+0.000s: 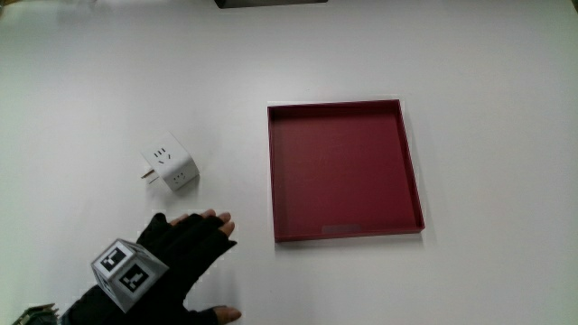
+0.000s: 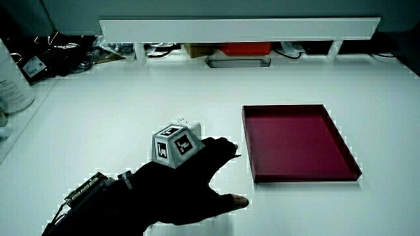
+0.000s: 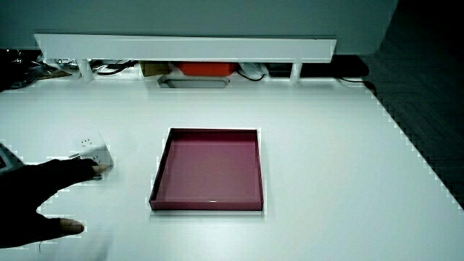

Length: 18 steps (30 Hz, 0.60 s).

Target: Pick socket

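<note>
Socket (image 1: 170, 168) lies on counter (image 1: 470, 54) beside red tray (image 1: 275, 171), just ahead of hands (image 1: 172, 264). Fingers spread wide, holding nothing. Advice: reach forward, straddle cube body, avoid prongs, close firmly.

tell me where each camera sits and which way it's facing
Main view: above the table, looking straight down on the socket and red tray; the hand shows, fingers spread, nearer the person than the socket.
Side view: from the person's side, looking forward and down toward the partition; hand and forearm show, mostly hiding the socket.
Side view: same direction, beside the socket; the hand shows at its edge.
All share tray, socket and hand.
</note>
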Motion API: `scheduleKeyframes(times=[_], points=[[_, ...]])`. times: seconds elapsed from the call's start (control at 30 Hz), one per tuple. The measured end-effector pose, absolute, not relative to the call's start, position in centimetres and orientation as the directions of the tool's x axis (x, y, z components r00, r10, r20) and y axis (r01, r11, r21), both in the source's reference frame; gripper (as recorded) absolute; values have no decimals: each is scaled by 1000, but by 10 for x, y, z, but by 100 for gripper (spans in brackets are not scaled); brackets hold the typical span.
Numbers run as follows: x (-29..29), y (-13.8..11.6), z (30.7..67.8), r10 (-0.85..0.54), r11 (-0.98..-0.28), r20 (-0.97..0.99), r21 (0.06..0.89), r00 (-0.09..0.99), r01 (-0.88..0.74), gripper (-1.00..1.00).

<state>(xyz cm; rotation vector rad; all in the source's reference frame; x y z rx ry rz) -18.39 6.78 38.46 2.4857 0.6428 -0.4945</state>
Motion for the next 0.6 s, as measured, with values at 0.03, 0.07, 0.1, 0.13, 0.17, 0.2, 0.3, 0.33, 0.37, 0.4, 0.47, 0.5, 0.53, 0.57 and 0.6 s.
scheduleKeyframes(times=[0.03,0.07,0.1,0.13,0.17,0.2,0.3,0.33,0.37,0.4,0.47,0.5,0.53,0.57,0.6], points=[[-187,63,384,341,-770,-427,384,837,509,0],[-190,58,383,341,-788,-394,375,853,488,0],[-192,53,382,296,-799,-392,397,871,451,0],[-197,48,388,229,-801,-461,411,857,435,0],[-202,44,395,203,-807,-497,402,844,431,0],[-203,39,393,194,-822,-446,412,874,393,0],[-218,26,415,70,-842,-480,441,874,310,0],[-214,19,404,69,-830,-411,482,909,281,0],[-219,15,411,10,-819,-426,516,905,252,0],[-217,9,406,72,-845,-394,465,916,266,0],[-235,2,435,88,-845,-346,471,934,254,0],[-233,-3,430,85,-837,-351,483,933,257,0],[-237,-7,436,65,-838,-344,492,937,238,0],[-238,-11,436,52,-832,-359,501,932,239,0],[-240,-14,441,23,-829,-356,515,934,217,0]])
